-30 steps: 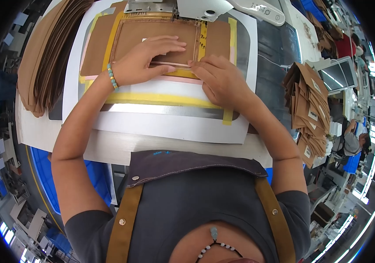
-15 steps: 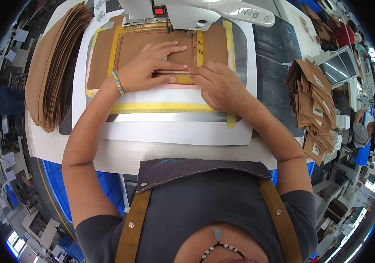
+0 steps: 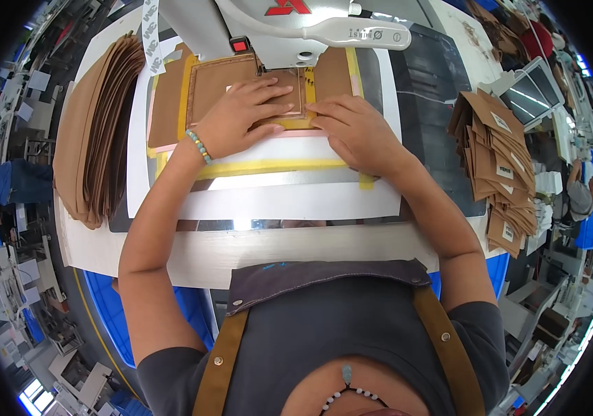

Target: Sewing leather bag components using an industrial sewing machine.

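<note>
My left hand [image 3: 244, 114] lies flat, fingers spread, on a brown paper-like panel [image 3: 217, 80] set in a flat template with yellow tape edges [image 3: 269, 166]. A beaded bracelet circles that wrist. At the right lower corner of the panel's copper-coloured inner frame [image 3: 199, 64], my right hand [image 3: 359, 132] rests with fingers bent and bunched together. Whatever is between its fingertips is hidden. Just beyond the left fingers stands the needle area of a white sewing machine [image 3: 269, 41]. A white sheet [image 3: 276, 201] lies beneath the template.
At the left stands a thick stack of brown folded pieces [image 3: 95, 132]. A pile of brown pieces with white labels [image 3: 491, 152] sits on the right, beside a tilted screen [image 3: 532, 93]. A white lamp [image 3: 359, 32] hangs above. Blue bins [image 3: 106, 298] stand below the table edge.
The template with the white sheet has slid away from me, farther under the machine, with both hands on it. My view has shifted slightly.
</note>
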`<state>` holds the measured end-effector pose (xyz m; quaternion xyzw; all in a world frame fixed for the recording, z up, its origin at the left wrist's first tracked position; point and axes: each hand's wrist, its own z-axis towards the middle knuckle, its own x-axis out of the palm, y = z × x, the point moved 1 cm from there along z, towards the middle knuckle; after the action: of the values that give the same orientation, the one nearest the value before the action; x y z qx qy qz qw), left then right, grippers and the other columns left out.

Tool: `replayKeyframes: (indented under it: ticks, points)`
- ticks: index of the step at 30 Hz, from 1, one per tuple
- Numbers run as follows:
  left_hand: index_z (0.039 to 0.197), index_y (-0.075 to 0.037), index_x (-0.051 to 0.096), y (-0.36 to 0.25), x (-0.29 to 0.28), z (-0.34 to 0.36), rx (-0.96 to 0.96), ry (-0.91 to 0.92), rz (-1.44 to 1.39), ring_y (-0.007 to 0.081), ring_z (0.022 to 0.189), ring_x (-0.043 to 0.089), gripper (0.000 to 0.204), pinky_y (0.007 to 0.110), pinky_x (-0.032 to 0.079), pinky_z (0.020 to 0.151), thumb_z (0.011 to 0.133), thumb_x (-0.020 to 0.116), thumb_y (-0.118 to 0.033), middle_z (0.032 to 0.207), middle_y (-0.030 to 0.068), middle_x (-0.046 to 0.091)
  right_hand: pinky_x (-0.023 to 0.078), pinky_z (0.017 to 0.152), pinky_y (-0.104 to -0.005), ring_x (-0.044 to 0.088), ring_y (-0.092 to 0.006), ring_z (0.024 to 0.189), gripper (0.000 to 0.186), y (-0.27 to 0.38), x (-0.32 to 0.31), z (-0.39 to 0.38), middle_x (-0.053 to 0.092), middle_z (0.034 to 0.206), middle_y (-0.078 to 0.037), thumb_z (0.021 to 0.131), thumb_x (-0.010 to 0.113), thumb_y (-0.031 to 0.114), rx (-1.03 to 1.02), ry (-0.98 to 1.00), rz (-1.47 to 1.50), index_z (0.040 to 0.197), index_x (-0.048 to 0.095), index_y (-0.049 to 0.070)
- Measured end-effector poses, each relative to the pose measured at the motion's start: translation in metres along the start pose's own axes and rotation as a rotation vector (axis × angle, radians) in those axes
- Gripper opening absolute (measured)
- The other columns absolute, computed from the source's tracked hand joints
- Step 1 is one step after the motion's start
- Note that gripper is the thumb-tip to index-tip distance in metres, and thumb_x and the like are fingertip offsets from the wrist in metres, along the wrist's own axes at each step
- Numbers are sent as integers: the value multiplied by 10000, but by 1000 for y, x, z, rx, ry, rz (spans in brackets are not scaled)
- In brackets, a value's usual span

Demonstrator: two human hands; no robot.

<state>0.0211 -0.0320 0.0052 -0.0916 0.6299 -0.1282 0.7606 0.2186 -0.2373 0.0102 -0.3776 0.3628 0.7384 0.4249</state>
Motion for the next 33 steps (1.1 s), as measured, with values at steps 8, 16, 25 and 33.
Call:
replayKeyframes:
  ticks: [8,16,25,33]
  points:
    - [1419,-140,677,6,4,13,-49,-55,27,336,1481,451,424,487,356,1205,1031,643,-307,1572,86,544,452,1092,-461,570,-317,1314,247,-11,-5,-4,682,1347,-109,875,640,17,92,35,45,1103,735,25]
    - [1400,-147,695,19,10,25,-231,-74,16,389,1241,563,390,478,421,1118,1055,600,-301,1349,188,657,437,1117,-459,553,-305,1341,184,-11,-7,-7,677,1358,-101,885,671,28,116,17,85,1051,751,31]
    - [1350,-77,715,24,-5,7,-328,-155,-135,388,1252,573,347,459,441,1107,1045,603,-200,1303,219,661,433,1123,-462,543,-298,1349,170,-11,-7,-9,667,1378,-91,894,689,49,97,-3,86,1047,762,46]
    - [1336,-31,703,88,-41,-72,-511,-305,5,341,1241,628,323,402,495,1085,1033,627,-114,1422,162,649,450,1103,-466,549,-287,1346,171,-6,-10,-9,686,1351,-79,904,701,63,107,30,126,1061,770,63]
